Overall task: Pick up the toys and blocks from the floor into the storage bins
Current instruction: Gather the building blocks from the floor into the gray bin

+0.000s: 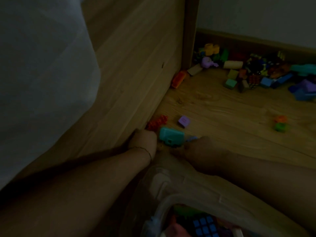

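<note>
Wood-grain flooring (222, 106) fills the right half of a very dim view, and the low light muddies most colours and edges. A tall wooden panel (133, 65) rises along the left, with pale white fabric (42, 65) cut off by the frame beyond it, and a grey wall (256, 14) with a dark baseboard (256, 41) closes the far side. Two bare forearms reach forward from the bottom edge. One clear storage bin (159, 183) sits between them, only its near rim and one corner in frame; inside it a blue-faced puzzle cube (203, 225) shows plainly, with a green piece (183, 211) and something pink (176, 230) that are too dark to name. A pile of toys and blocks (256, 69) lies against the baseboard, too jumbled to count, its right end cut off; an orange toy (178, 79) lies apart from it at the panel's foot. Four loose pieces lie nearer: a teal toy (171, 135) between the hands, a red block (156, 123) against the panel, a purple block (183, 121) just beyond the teal one, and an orange-and-green block (280, 124) well apart to the right. The left hand (143, 139), a thin bracelet (147, 151) at its wrist, is down by the red block with its fingers tucked out of sight, so I cannot tell whether it holds anything. The right hand (200, 147) shows only its back beside the teal toy; its grip cannot be told either.
</note>
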